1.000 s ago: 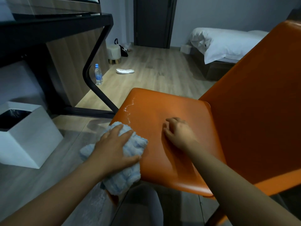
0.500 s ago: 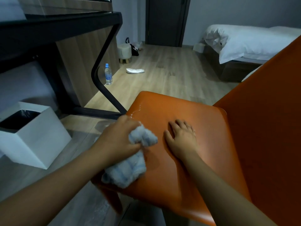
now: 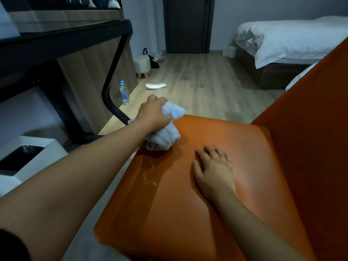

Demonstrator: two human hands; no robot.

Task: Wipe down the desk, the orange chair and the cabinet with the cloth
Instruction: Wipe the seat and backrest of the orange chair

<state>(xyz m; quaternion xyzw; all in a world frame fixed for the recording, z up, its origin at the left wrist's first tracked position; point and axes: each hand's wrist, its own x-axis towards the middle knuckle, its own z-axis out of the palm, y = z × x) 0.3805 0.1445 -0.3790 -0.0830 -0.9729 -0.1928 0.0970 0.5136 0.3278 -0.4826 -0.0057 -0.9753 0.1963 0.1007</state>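
Left hand (image 3: 153, 113) grips the bunched cloth (image 3: 165, 132) on the orange chair (image 3: 188, 204); right hand (image 3: 212, 172) lies spread flat.

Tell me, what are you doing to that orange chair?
A person is wiping the orange chair. The left hand grips a bunched light blue cloth at the far left corner of the seat, while the right hand lies flat on the seat to steady it. Some wet streaks show near the seat's left edge.
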